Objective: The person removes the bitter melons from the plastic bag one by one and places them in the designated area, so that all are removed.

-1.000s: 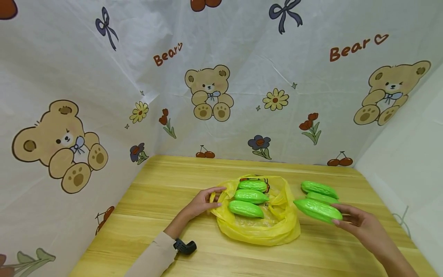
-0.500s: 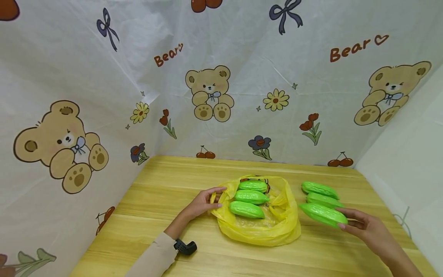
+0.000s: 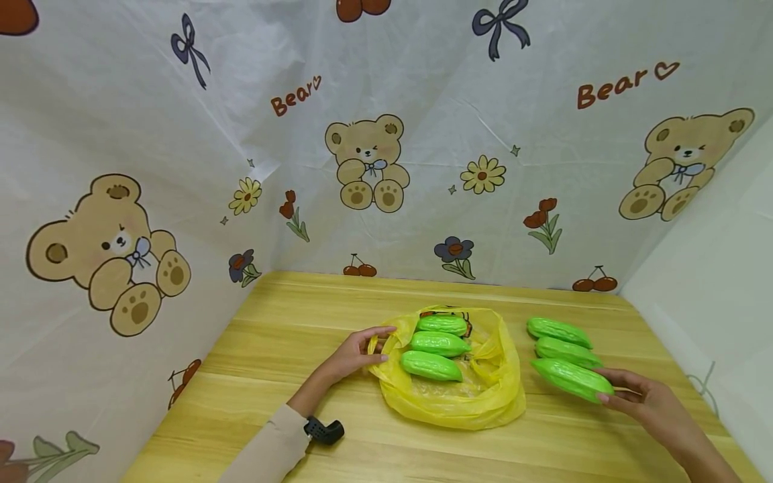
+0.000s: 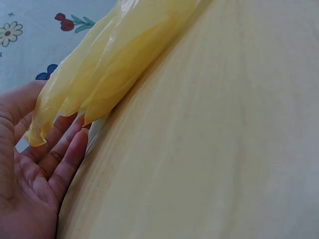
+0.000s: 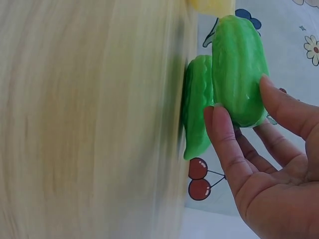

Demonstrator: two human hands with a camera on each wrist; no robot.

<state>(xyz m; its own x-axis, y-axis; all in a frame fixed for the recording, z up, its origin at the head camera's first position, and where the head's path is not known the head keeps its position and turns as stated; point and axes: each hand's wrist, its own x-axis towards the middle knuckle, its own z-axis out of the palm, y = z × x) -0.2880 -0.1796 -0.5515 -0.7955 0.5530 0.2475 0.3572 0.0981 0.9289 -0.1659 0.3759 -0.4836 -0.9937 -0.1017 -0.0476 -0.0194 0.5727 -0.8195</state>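
Note:
My right hand [image 3: 661, 412] pinches the near end of a shiny green bitter melon [image 3: 570, 379] between thumb and fingers. In the right wrist view, that bitter melon [image 5: 239, 69] is gripped at its lower end, and another bitter melon [image 5: 198, 104] shows behind it. Two more, a middle bitter melon [image 3: 564, 350] and a far bitter melon [image 3: 557, 330], lie beyond it on the table. Left of them is an open yellow plastic bag [image 3: 459, 412] with three bitter melons inside. My left hand [image 3: 353, 354] holds the bag's left edge; the left wrist view shows the yellow film [image 4: 114, 64] between thumb and fingers.
The wooden table [image 3: 290, 315] ends at a white patterned cloth [image 3: 423, 147] behind and on the left. A plain white wall [image 3: 725, 268] stands at the right, with a thin cord near the table edge. A black device [image 3: 324, 431] sits on the left wrist.
My right hand has moved the bitter melon slightly right and toward me, away from the bag and nearer the row's front. The left hand and the bag have stayed in place.

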